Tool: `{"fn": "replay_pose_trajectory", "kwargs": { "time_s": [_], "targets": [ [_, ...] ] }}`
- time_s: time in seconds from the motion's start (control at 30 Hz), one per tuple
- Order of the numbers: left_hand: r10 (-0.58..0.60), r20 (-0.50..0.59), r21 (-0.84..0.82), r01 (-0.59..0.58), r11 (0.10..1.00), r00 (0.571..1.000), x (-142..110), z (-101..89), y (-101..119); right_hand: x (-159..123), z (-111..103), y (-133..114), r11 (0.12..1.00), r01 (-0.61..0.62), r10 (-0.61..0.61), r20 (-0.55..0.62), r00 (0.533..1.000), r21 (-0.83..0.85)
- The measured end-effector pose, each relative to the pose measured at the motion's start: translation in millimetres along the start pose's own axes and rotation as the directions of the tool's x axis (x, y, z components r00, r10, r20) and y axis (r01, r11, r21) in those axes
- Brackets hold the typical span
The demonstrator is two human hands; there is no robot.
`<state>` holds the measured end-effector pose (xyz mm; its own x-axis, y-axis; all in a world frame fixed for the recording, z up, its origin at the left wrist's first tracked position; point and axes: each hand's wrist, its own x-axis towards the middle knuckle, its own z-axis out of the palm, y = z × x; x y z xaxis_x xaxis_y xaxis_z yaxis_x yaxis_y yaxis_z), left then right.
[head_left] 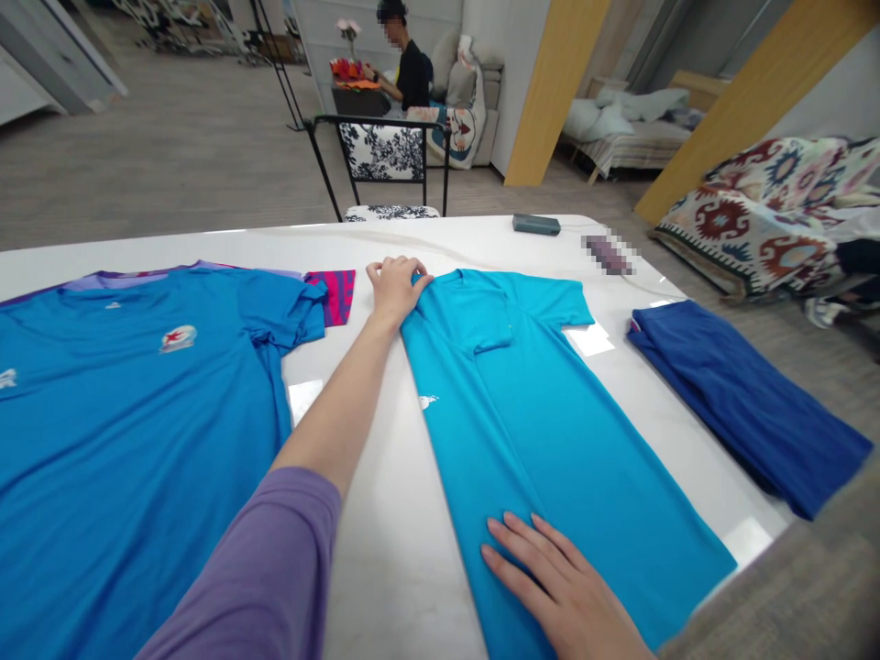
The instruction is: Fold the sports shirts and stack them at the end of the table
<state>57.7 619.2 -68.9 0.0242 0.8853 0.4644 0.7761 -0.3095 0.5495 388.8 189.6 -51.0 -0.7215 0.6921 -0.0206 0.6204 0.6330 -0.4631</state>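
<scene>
White and glossy, the surface (391,541) carries a turquoise shirt (584,440); the person's left hand (396,289) pinches its shoulder edge, the right hand (564,587) lies flat, fingers slightly apart. Sliding those fingers could wrinkle the doubled cloth.

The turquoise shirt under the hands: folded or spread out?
Partly folded: one side of the turquoise shirt is turned inward, one sleeve lying across it; the other sleeve sticks out.

soft turquoise cloth shirt (577,431), smooth glossy white table (391,550), matt folded blue cloth (742,394)
</scene>
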Motion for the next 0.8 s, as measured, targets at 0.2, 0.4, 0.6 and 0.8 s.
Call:
{"fn": "replay_pose_trajectory", "kwargs": {
  "time_s": [0.2,0.4,0.6,0.8],
  "targets": [
    [0.027,0.073,0.171,-0.039,0.984,0.997,-22.8,12.1,80.1,-12.4,-6.5,-4.5,1.0,-0.009,0.01,-0.08,0.997,0.019],
    [-0.095,0.474,0.34,-0.082,0.937,0.875,-62.6,47.4,134.7,-59.8,-4.0,-1.5,0.985,0.008,0.056,-0.368,0.928,0.17],
    [-0.147,0.506,0.385,-0.07,0.92,0.85,-52.6,53.2,154.6,-142.0,-30.2,32.4,0.945,-0.317,0.292,-0.652,0.7,0.083],
    [-0.04,0.367,0.145,-0.014,0.989,0.929,-27.6,131.5,277.1,-220.6,-39.4,117.3,0.695,-0.698,0.615,-0.646,0.452,0.173]
  ]
}}
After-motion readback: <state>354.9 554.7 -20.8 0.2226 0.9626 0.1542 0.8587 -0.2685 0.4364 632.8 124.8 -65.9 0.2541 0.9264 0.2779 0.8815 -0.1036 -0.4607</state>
